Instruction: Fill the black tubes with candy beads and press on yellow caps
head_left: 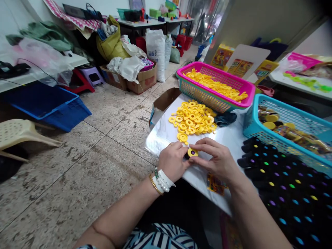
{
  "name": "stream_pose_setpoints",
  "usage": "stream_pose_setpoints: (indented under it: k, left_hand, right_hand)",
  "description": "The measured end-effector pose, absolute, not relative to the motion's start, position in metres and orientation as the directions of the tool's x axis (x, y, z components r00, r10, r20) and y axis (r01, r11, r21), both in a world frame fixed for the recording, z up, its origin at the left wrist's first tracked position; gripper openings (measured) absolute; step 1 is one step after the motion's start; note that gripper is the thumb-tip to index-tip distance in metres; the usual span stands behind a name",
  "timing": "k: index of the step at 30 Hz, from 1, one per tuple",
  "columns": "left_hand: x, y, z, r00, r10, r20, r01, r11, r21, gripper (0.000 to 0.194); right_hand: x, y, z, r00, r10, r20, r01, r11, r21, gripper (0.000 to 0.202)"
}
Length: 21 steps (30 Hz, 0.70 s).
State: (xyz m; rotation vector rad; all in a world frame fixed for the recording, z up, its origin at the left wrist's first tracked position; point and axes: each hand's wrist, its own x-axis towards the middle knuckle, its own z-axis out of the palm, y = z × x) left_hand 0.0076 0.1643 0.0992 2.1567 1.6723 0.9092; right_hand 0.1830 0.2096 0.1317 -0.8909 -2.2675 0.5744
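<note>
Near the front edge of the white table (166, 133), my left hand (174, 159) is closed round a small black piece topped by a yellow ring (192, 153) with a purple centre. The thumb and fingers of my right hand (218, 157) pinch the yellow ring from the other side. Just beyond my hands lies a heap of yellow rings (194, 117). Rows of black pieces (287, 186) with coloured dots stand to the right. Under my right hand lies a printed packet (216, 183), partly hidden.
Behind the heap stands a pink basket (251, 91) of yellow parts. A blue basket (293, 110) with wrapped pieces is at the right, and a dark cloth (225, 119) lies between. An open carton (164, 100) adjoins the table's left side.
</note>
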Motion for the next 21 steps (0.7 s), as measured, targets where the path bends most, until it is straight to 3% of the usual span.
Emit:
stream_pose_setpoints:
  k: [10,13,15,18,21]
  left_hand:
    - [0.004,0.165,0.105,0.162,0.947,0.279,0.760,-0.300,0.577,0.023]
    - [-0.008,0.169,0.118,0.258,0.956,0.144,0.623,-0.278,0.731,0.019]
    - [-0.013,0.175,0.125,0.378,0.925,-0.039,0.427,-0.137,0.894,0.027]
    - [-0.012,0.183,0.128,0.463,0.859,-0.220,0.251,0.110,0.962,0.037]
    - [-0.005,0.187,0.125,0.440,0.860,-0.258,0.232,0.169,0.958,0.037]
  right_hand:
    - [0.183,0.210,0.130,-0.566,0.743,0.358,0.416,0.632,-0.654,0.027]
    - [0.182,0.210,0.129,-0.566,0.757,0.326,0.399,0.598,-0.695,0.028]
    - [0.183,0.210,0.130,-0.554,0.784,0.281,0.408,0.550,-0.729,0.028]
    - [0.185,0.212,0.132,-0.507,0.855,0.107,0.397,0.342,-0.851,0.029]
    - [0.185,0.214,0.131,-0.474,0.854,-0.213,0.266,-0.092,-0.960,0.031]
